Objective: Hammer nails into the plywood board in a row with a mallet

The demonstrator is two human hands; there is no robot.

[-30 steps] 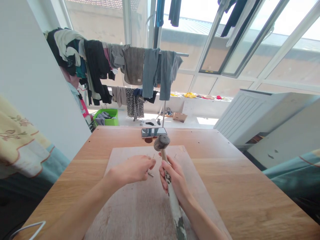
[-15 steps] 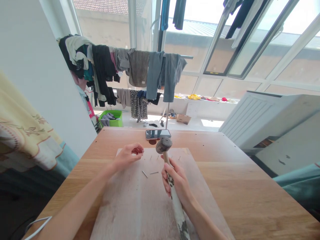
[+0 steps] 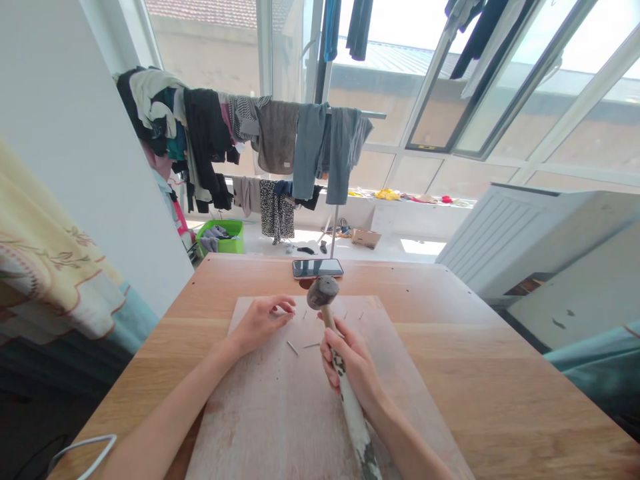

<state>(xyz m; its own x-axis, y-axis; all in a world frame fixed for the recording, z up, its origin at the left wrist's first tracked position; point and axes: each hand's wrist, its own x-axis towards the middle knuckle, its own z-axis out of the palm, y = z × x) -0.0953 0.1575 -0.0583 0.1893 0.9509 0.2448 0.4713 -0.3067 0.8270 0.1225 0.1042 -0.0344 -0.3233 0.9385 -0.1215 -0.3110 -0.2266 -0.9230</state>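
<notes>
My right hand (image 3: 349,353) is wrapped round the handle of a hammer (image 3: 323,293) with a dark, rounded head and worn, pale paint on its handle. The head is raised over the far part of a pale wooden board (image 3: 280,413). At the board's far left, my left hand (image 3: 263,323) pinches a nail (image 3: 294,311), mostly hidden by the fingertips. To its right a row of several thin nails (image 3: 361,315) stands up from the board, partly behind the hammer. Two loose nails (image 3: 293,348) lie flat nearer to me, one partly covered by my right hand.
A phone (image 3: 318,269) lies beyond the board on the wooden table (image 3: 500,373). A white cable (image 3: 95,443) crosses the table's near left corner. Past the table stand a rack of hanging clothes (image 3: 277,137) and a green basket (image 3: 233,245). Curtains hang at both sides.
My left hand has shifted slightly right, its fingertips closer to the standing nails. The hammer head has tipped a little to the left. The board appears turned slightly right in view.
</notes>
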